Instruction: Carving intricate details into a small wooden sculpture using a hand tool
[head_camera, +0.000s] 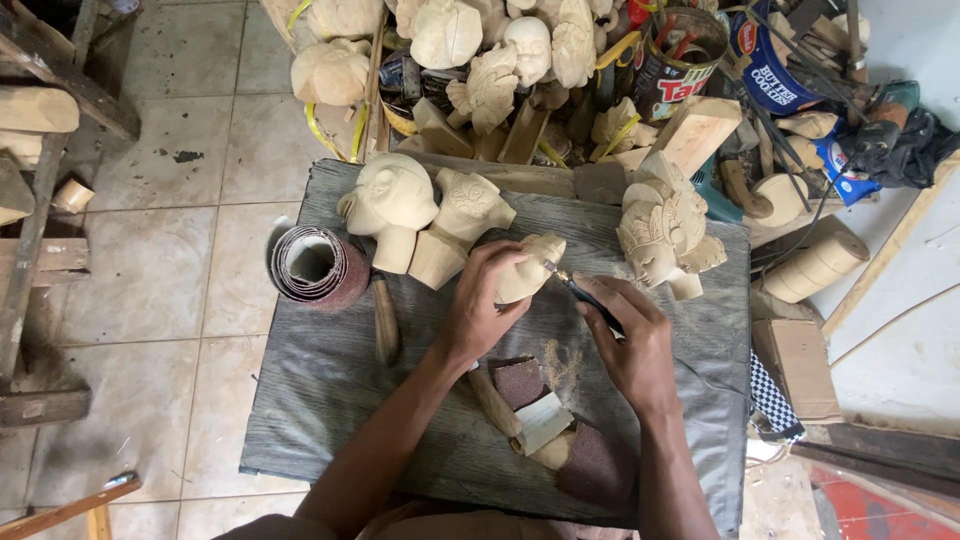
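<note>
Small carved wooden head (530, 268) sat mid-board, gripped by left hand (482, 305), fingers wrapped round it. Right hand (628, 335) at 3 o'clock, fingers pinching a thin knife (585, 292), tip on the carving. Larger heads (425, 215) at 11 o'clock, sandpaper roll (315, 265) at 9. Risk: blade slip toward left fingers, since cut ran close to grip.

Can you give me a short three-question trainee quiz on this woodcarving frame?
1. True or false: the left hand grips the small carved head.
2. What does the right hand hold: (a) slim dark tool, (b) hammer, (c) brush?
3. Where does the sandpaper roll lie?

Key: 1 true; 2 a; 3 at the left edge of the grey bench top, beside the wooden-handled tool.
</note>
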